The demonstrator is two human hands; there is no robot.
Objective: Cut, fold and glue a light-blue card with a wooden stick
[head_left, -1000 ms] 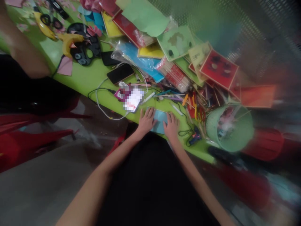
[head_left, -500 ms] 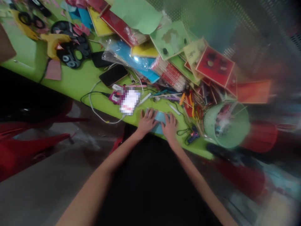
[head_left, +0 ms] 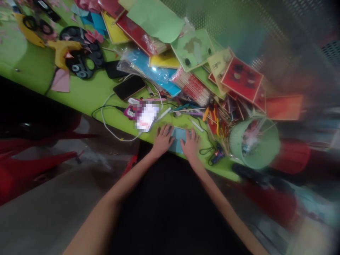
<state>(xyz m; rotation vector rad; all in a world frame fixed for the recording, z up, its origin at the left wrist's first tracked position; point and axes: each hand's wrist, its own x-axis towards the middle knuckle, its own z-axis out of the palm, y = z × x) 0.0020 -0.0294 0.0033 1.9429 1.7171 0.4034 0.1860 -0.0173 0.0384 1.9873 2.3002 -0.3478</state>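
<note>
A piece of light blue paper or card (head_left: 179, 136) lies flat at the front edge of the green table (head_left: 87, 97). On its left edge rests my left hand (head_left: 163, 139), fingers stretched forward and apart. My right hand (head_left: 190, 143) lies along the right edge in the same way, its fingers spread. Neither hand closes around anything. A lit phone (head_left: 147, 117) with a white cable sits just to the left of my left hand. To the right of my right hand is a small dark glue gun (head_left: 217, 154) with its cord.
A green basket (head_left: 235, 141) holding scraps stands at the right. Bundled sticks (head_left: 191, 86), a red framed card (head_left: 242, 78) and other coloured cards are heaped at the back. A dark phone (head_left: 129, 87), a yellow glue gun (head_left: 62, 53) and scissors (head_left: 39, 24) lie to the left.
My left hand has shifted slightly left on the blue sheet, and more of the sheet shows between my hands. The right hand stays at the right edge.
</note>
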